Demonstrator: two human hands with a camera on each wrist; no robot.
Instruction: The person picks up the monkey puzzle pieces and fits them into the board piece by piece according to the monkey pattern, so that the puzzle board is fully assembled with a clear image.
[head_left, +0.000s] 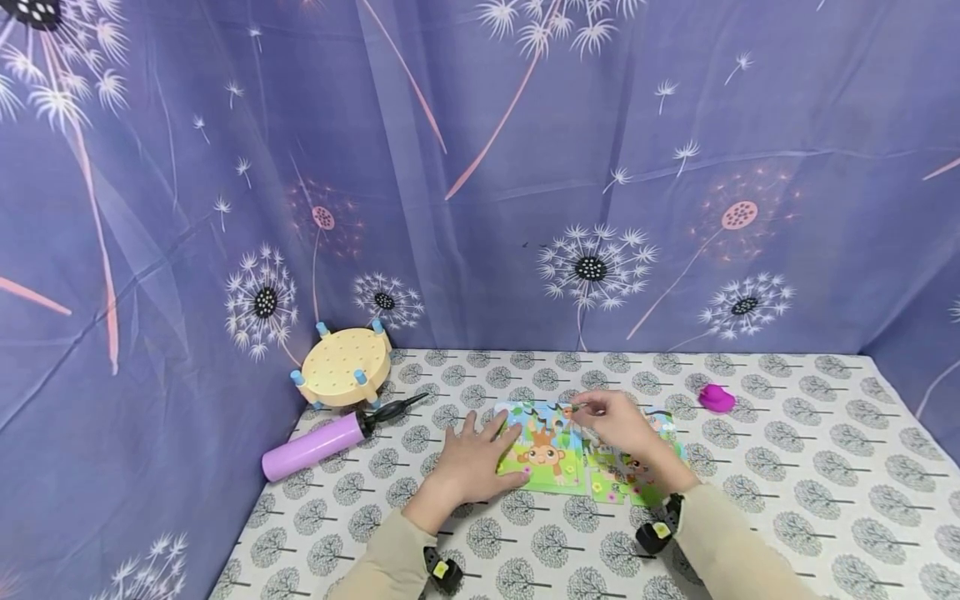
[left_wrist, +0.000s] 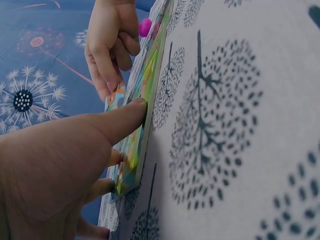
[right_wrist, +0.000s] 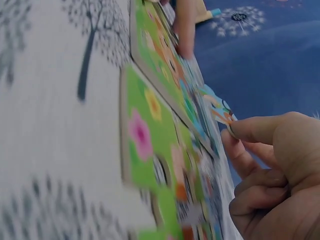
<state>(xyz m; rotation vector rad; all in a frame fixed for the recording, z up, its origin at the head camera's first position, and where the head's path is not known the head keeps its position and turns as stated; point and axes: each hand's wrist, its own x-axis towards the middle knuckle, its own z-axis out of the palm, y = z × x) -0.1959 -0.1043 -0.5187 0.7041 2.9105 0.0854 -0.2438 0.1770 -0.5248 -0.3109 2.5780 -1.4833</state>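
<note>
A jigsaw board (head_left: 543,457) with a monkey picture lies on the patterned cloth. My left hand (head_left: 471,462) rests at its left side, fingers spread; the thumb (left_wrist: 125,120) touches the board's near edge. Over the board's upper right part, my right hand (head_left: 618,423) pinches a small jigsaw piece (right_wrist: 217,106) between thumb and forefinger, raised and tilted. The piece shows blue and orange. Right of the board, partly beneath my right hand, lie several loose jigsaw pieces (head_left: 606,486), some with green ground and pink flowers (right_wrist: 140,134).
A purple hand pump (head_left: 315,447) with a black nozzle lies at the left. Behind it, a round yellow stool (head_left: 347,367) with blue-tipped legs stands by the curtain (head_left: 480,250). A magenta object (head_left: 717,398) lies at the back right on the cloth (head_left: 817,467).
</note>
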